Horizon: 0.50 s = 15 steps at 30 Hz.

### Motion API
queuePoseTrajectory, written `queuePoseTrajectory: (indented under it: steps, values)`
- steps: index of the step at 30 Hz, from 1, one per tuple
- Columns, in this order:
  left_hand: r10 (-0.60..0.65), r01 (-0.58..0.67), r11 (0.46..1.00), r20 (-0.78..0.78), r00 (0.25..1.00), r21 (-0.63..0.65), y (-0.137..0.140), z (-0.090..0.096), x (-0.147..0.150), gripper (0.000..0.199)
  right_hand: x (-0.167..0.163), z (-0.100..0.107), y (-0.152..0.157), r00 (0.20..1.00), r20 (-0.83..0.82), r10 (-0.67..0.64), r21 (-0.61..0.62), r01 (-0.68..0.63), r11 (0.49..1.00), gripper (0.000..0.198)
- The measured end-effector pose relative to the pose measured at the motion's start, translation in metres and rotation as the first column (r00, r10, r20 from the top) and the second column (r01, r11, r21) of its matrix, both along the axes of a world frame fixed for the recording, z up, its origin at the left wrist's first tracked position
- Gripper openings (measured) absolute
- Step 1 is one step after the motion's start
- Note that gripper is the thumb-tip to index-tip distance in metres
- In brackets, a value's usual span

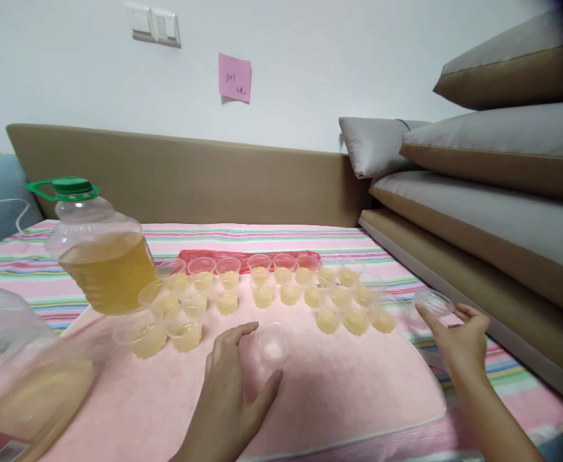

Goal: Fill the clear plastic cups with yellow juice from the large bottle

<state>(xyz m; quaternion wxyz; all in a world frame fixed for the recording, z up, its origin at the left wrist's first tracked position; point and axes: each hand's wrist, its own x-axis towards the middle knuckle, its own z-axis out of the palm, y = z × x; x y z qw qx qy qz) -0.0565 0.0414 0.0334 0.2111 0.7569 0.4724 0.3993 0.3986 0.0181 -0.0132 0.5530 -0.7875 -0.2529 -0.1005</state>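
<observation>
My left hand (pixel 233 385) is beside a small clear plastic cup (pixel 275 344) that stands empty on the pink cloth. Its thumb and forefinger are spread apart near the cup, and I cannot tell whether they touch it. At the right, my right hand (pixel 467 340) pinches another clear plastic cup (pixel 434 303) between thumb and fingers, raised beside the filled cups. Several small clear cups (pixel 264 295) holding pale yellow liquid stand in uneven rows across the cloth.
A big clear jug with a green cap (pixel 105 263), partly full of yellow liquid, stands at the left. Another clear container (pixel 35 385) blurs at the lower left. A red plastic bag (pixel 242 256) lies behind the cups. Stacked cushions (pixel 493 205) line the right side.
</observation>
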Motion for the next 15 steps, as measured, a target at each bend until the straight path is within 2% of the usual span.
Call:
queuePoseTrajectory:
  steps: [4, 6, 8, 10, 13, 14, 15]
  values:
    - [-0.009, 0.008, 1.0, -0.033, 0.999, -0.028, 0.003, -0.002, -0.002, 0.056, -0.009, 0.013, -0.005, 0.999, -0.035, 0.015, 0.016, -0.015, 1.0, 0.086]
    - [-0.025, 0.023, 0.999, -0.052, 0.998, -0.022, 0.005, -0.004, -0.003, 0.058, -0.013, 0.022, -0.009, 0.999, 0.01, -0.034, 0.072, 0.033, 0.997, 0.081]
    - [-0.025, 0.027, 0.999, -0.038, 0.999, 0.038, 0.006, -0.004, -0.003, 0.057, -0.02, 0.032, -0.013, 0.991, 0.09, -0.099, 0.165, 0.083, 0.983, 0.072]
    - [-0.018, 0.018, 0.991, 0.0, 1.0, 0.135, 0.003, -0.002, -0.004, 0.046, -0.035, 0.043, -0.018, 0.975, 0.175, -0.134, 0.259, 0.085, 0.962, 0.062]
    - [-0.059, 0.05, 0.968, 0.032, 0.998, 0.246, -0.007, 0.01, -0.002, 0.012, -0.077, 0.058, -0.021, 0.953, 0.293, -0.077, 0.377, -0.041, 0.925, 0.05]
    - [-0.113, 0.103, 0.956, 0.018, 0.993, 0.273, -0.011, 0.015, 0.0, 0.005, -0.095, 0.061, -0.022, 0.94, 0.339, -0.023, 0.419, -0.129, 0.899, 0.045]
    - [-0.191, 0.187, 0.935, -0.017, 0.981, 0.302, -0.016, 0.02, 0.002, 0.011, -0.114, 0.064, -0.024, 0.917, 0.392, 0.074, 0.447, -0.26, 0.856, 0.042]
